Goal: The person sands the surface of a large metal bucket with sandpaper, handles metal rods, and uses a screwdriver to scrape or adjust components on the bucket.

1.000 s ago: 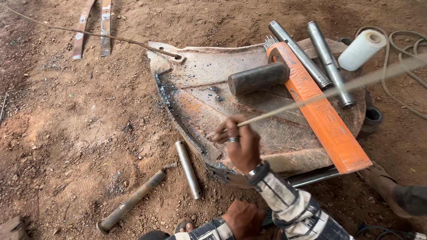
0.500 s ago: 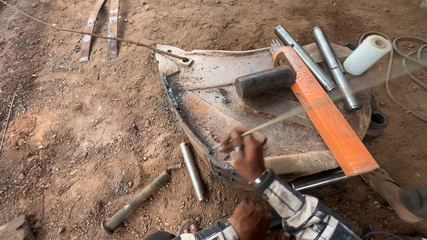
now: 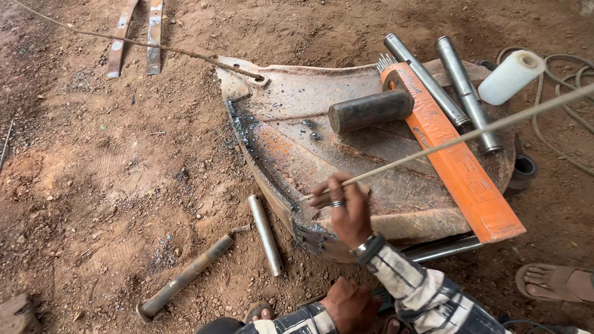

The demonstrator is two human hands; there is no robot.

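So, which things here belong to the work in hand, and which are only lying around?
In use: right hand fingers gripping thin rod; rusty curved plate under its tip.

Lying about: orange box, dark cylinder, steel pins, white roll, left hand resting low.

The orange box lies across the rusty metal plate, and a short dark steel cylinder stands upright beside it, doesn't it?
Not quite. The head view shows the orange box lying across the rusty metal plate, but the short dark steel cylinder lies on its side next to it, not upright.
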